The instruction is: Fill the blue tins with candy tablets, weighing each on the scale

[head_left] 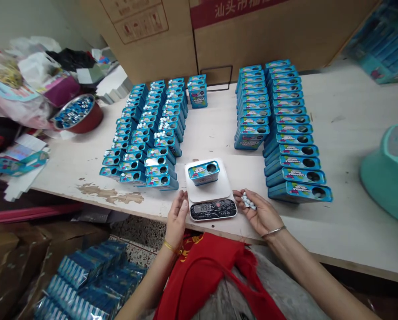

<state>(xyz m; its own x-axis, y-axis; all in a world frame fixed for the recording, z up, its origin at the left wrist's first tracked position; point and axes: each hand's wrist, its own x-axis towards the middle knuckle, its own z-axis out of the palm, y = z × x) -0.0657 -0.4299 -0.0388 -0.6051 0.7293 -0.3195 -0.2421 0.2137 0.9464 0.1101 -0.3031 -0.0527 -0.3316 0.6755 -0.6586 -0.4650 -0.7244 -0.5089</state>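
A white digital kitchen scale (187,195) stands at the table's front edge, its display lit with digits. On its plate sits one blue candy tin (204,178), upright, with a dark round hole in the lid. My left hand (177,218) rests beside the scale's left edge, fingers stretched out and holding nothing. Several small pale candies (248,201) lie in my right hand (260,215), cupped palm up by the scale's right edge.
Rows of blue tins stand to the left (139,146), many topped with pale candies. More tins (294,151) fill the right side. A red bowl (92,118) of small shiny pieces is at far left, a teal container (385,173) at far right. Cardboard boxes (252,49) line the back.
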